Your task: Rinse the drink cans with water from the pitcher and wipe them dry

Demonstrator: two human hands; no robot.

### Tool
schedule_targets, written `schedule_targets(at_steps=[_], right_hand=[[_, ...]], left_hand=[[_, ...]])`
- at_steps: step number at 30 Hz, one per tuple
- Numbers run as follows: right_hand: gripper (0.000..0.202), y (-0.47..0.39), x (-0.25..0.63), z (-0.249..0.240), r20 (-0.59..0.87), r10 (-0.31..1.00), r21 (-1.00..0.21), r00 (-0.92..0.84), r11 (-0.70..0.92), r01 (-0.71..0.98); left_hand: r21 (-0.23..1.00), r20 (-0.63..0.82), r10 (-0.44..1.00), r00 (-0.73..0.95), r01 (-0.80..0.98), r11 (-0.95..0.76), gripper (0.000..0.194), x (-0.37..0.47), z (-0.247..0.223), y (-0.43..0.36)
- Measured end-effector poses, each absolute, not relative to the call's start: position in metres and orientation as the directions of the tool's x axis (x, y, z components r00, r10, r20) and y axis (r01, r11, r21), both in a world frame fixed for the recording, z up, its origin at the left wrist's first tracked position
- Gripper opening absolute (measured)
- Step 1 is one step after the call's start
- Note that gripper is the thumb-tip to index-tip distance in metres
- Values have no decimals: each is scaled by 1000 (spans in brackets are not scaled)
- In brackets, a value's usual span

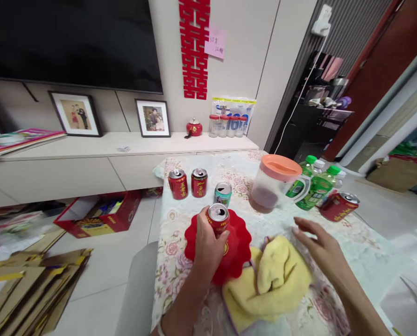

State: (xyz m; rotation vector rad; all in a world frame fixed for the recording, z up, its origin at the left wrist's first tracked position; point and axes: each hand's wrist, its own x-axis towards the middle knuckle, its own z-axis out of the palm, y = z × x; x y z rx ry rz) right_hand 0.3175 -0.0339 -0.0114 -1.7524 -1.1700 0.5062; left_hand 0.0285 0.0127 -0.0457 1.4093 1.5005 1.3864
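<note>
My left hand [204,245] is wrapped round a red drink can [218,219], held upright above a red scalloped plate [239,245]. My right hand [318,242] has its fingers stretched out over the table and holds nothing. Just left of it lies a crumpled yellow cloth [281,284]. Behind the held can stands a small turquoise can [222,195] with a dark opening in its top. Farther back, two more red cans, a left one [178,185] and a right one [199,183], stand upright side by side.
A plastic pitcher [267,186] with an orange lid and some dark liquid stands behind the cloth. Right of it are several green-capped bottles [316,186] and a red can [338,206] lying tilted. The flowered tablecloth [173,233] reaches a white cabinet [138,144].
</note>
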Motion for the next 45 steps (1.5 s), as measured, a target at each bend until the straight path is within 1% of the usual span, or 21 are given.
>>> schedule_targets(at_steps=[1,2,4,6,8,10,12,14,17,19,21,23,25,27,31,33,37,41,45], right_hand=[[58,-49,311,-17,149,922,-808,358,-95,581],[61,-62,305,-23,174,948,-746,266,-49,664],[66,-81,292,-38,256,961,-604,109,71,794],[67,-91,284,-54,328,944,-484,42,130,865],[53,-93,279,-65,394,919,-419,1,179,890],[37,-91,279,-67,464,885,-389,-23,227,893],[31,-91,280,-58,521,853,-376,-36,267,887],[33,-93,279,-40,545,838,-378,-34,282,882],[41,-96,273,-5,560,828,-394,32,232,889],[42,-94,264,18,593,804,-383,41,236,893],[40,-86,252,38,625,779,-340,-55,335,879],[42,-73,240,52,665,727,-280,-172,456,845],[45,-58,227,61,653,704,-229,-278,534,814],[44,-43,217,65,629,694,-190,-350,574,797],[40,-20,202,68,539,719,-136,-438,587,798],[39,-13,198,69,489,739,-122,-464,584,802],[38,-5,193,71,397,766,-89,-506,581,809],[34,-3,191,72,299,813,-39,-499,533,845],[28,-6,191,74,245,835,14,-493,505,863]], left_hand=[[958,184,959,-214,259,-126,74,28,-45,12],[961,175,961,-213,247,-120,74,28,-44,12],[966,167,965,-204,228,-119,73,28,-43,11],[970,162,968,-192,209,-121,72,27,-40,10],[973,151,972,-182,199,-114,72,27,-38,8],[974,141,974,-176,200,-105,72,26,-36,7],[977,134,977,-167,190,-101,71,26,-34,5],[984,131,979,-153,144,-109,69,26,-33,3],[991,123,984,-132,66,-115,69,28,-32,0],[993,115,987,-115,50,-110,70,29,-32,-2],[992,119,987,-105,56,-113,69,31,-32,-3],[989,134,985,-104,79,-126,67,32,-34,-4],[982,158,982,-105,118,-146,68,34,-36,-5],[969,197,976,-90,166,-180,71,36,-38,-6],[931,301,952,-50,233,-282,69,38,-41,-8],[924,313,949,-42,244,-294,68,38,-42,-9],[929,291,956,-31,245,-275,67,38,-44,-9],[921,303,953,-2,259,-292,68,37,-44,-8],[911,319,947,-40,287,-295,68,39,-44,-9]])
